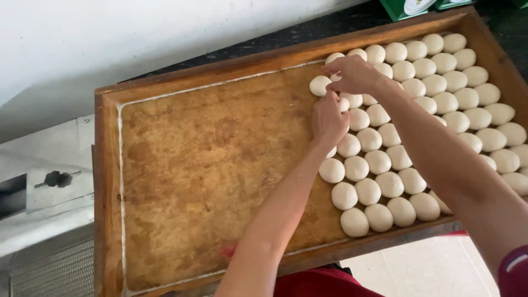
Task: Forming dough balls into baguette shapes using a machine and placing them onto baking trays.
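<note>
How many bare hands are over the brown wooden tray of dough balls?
2. The left hand touches the round white dough balls at their left edge; the right hand is just beyond it, nearer the brown wooden tray's far rim. No other hand shows.

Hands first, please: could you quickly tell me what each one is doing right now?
Left hand: fingers curled over a dough ball in the tray; grip unclear.
Right hand: fingers touching the dough ball at the row's end.
</note>
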